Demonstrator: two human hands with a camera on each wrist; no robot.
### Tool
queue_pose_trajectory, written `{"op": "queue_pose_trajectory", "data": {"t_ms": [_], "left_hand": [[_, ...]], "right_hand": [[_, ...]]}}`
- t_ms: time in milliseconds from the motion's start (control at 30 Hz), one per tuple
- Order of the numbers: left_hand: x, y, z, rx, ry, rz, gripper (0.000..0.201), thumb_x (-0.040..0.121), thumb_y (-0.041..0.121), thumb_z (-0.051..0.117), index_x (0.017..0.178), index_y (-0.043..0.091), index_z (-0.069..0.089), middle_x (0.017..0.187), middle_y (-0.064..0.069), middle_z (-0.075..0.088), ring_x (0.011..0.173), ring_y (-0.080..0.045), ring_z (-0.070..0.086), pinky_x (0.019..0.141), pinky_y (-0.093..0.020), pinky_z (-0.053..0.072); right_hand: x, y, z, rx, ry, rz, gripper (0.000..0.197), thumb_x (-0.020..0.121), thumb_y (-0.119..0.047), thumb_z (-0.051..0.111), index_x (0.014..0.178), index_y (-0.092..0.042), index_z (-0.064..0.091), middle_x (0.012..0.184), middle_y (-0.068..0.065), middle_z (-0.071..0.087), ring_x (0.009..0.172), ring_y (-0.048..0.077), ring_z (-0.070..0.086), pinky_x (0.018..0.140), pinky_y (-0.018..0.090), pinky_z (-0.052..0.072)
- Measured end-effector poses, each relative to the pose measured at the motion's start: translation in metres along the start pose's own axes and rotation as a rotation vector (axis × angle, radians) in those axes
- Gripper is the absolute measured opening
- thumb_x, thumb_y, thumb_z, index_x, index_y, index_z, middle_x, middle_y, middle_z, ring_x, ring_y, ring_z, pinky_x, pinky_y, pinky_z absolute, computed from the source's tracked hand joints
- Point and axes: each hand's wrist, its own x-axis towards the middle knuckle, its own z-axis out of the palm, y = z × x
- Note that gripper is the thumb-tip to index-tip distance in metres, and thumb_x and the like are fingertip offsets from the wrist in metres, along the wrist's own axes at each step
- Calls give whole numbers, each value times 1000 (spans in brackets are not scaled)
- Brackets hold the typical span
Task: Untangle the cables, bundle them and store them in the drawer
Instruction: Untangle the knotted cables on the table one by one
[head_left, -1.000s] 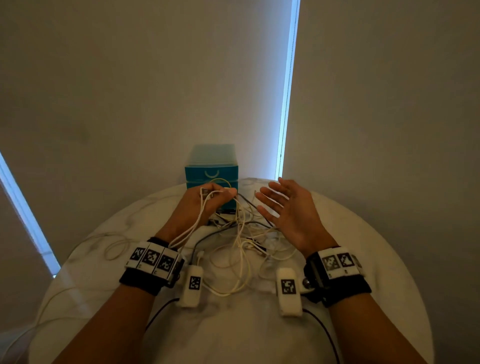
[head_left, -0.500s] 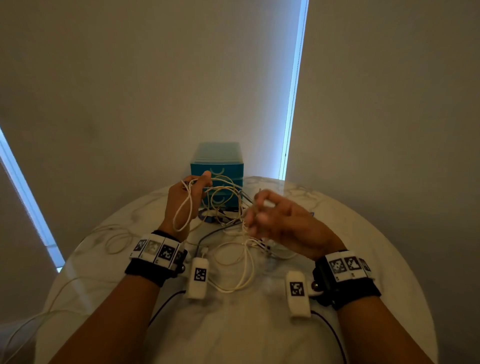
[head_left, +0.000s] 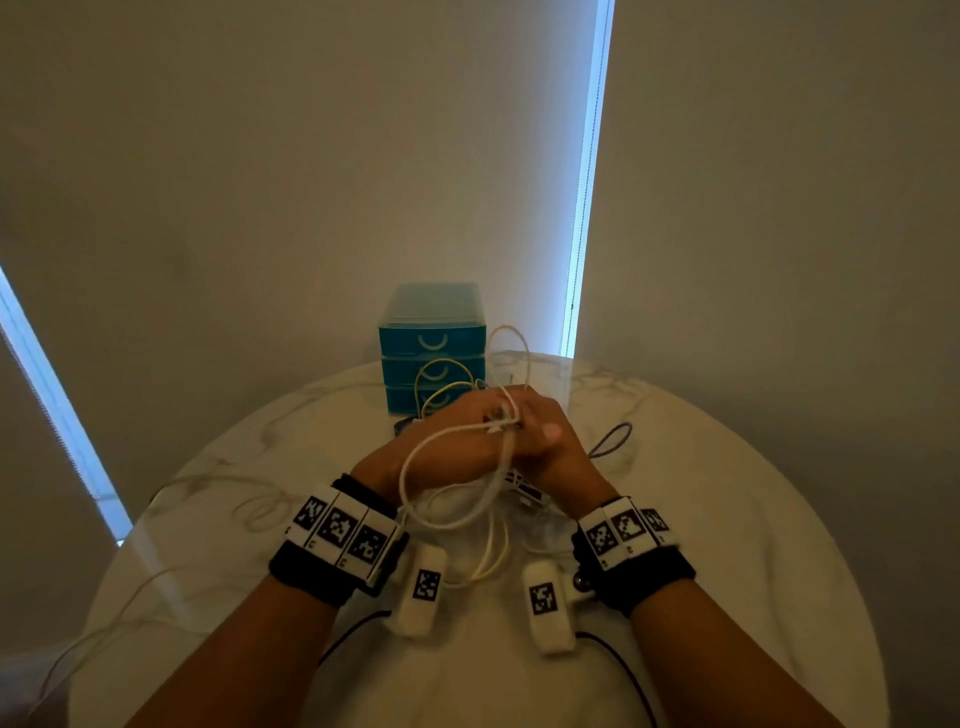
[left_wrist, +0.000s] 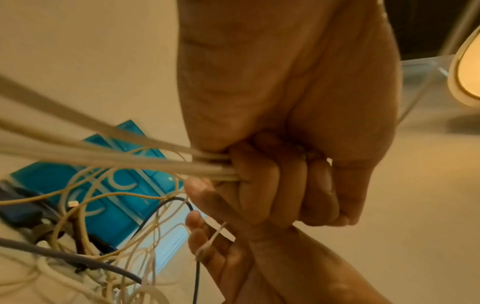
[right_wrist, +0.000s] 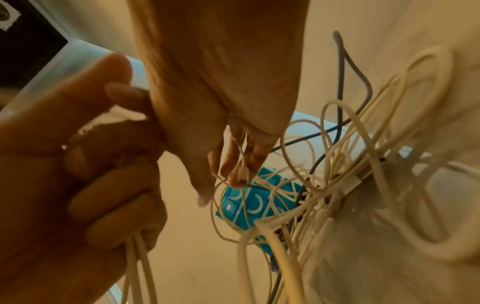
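My left hand grips several strands of a looped white cable in a fist, seen close in the left wrist view. Pressed against it from the right, my right hand pinches a thin white cable by its plug between the fingertips. Under both hands lies the tangle of white and dark cables. Loops rise in front of the blue three-drawer unit, whose drawers are closed.
The round marble table bears everything. A grey cable loop lies to the right of my hands. The drawer unit stands at the far edge against the wall. Thin white cable trails off the table's left side.
My right hand, open and spread a second ago, has curled and moved left until it meets my left hand. Both hands have lifted the white loops higher.
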Motion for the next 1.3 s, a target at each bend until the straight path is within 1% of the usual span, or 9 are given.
{"op": "queue_pose_trajectory", "data": {"t_ms": [167, 267, 333, 533, 667, 867, 1100, 1200, 1300], "left_hand": [[-2, -5, -5, 90, -37, 17, 23, 97, 27, 79, 120, 22, 75, 135, 11, 69, 119, -11, 70, 109, -44, 55], [-3, -15, -24, 29, 31, 0, 38, 97, 12, 78, 134, 19, 69, 99, 20, 76, 73, -1, 69, 75, -20, 58], [-4, -24, -35, 27, 157, -83, 35, 97, 17, 79, 130, 29, 73, 65, 8, 62, 54, -7, 53, 58, -18, 44], [1, -44, -31, -6, 375, -217, 25, 102, 35, 72, 125, 44, 67, 75, 9, 78, 63, 4, 68, 48, -7, 43], [4, -55, -36, -90, 561, -258, 37, 102, 55, 64, 109, 21, 76, 70, -4, 67, 50, -6, 53, 44, -18, 37], [3, -58, -42, -139, 734, -260, 32, 99, 46, 73, 86, 16, 76, 55, 15, 58, 44, 1, 47, 47, -19, 36], [-6, -20, -20, 25, 216, -69, 34, 105, 54, 55, 122, 38, 79, 81, 4, 72, 82, -9, 71, 72, -15, 55], [-3, -23, -13, 79, 94, -59, 31, 95, 57, 71, 110, 33, 83, 95, -3, 81, 90, -24, 77, 86, -28, 61], [-2, -22, -14, 89, 165, 22, 26, 101, 45, 70, 102, 23, 83, 77, -11, 74, 68, -13, 69, 73, -21, 54]], "right_hand": [[3, 7, -12, -2, 243, -2, 30, 96, -38, 77, 113, -13, 81, 104, 1, 83, 96, 12, 79, 92, 45, 65], [6, 9, -19, 211, 401, 116, 18, 100, -27, 76, 114, -17, 82, 103, 1, 83, 100, 19, 80, 95, 45, 64], [6, 5, -23, 446, 431, 121, 25, 107, -20, 65, 122, -3, 76, 109, 14, 82, 106, 29, 79, 94, 38, 65], [1, -17, -27, 847, 214, 203, 26, 112, -16, 49, 124, -5, 69, 113, 16, 81, 105, 22, 79, 82, 23, 64], [2, -34, -47, 1187, 219, 209, 22, 105, -13, 54, 120, -8, 69, 106, 6, 81, 96, 12, 80, 66, 18, 61], [-2, -29, -54, 1207, 256, 254, 30, 110, -8, 51, 135, 0, 65, 129, 17, 76, 112, 18, 78, 92, 24, 63], [4, -23, -44, 1033, 165, 274, 36, 112, -18, 53, 144, -4, 60, 135, 17, 73, 127, 25, 70, 120, 45, 46], [5, -21, -38, 969, 194, 236, 31, 111, -10, 50, 138, 0, 60, 129, 22, 74, 115, 24, 76, 109, 42, 54], [5, -18, -38, 920, 228, 195, 25, 109, -1, 51, 128, -1, 66, 121, 21, 76, 103, 22, 79, 90, 29, 65]]}}
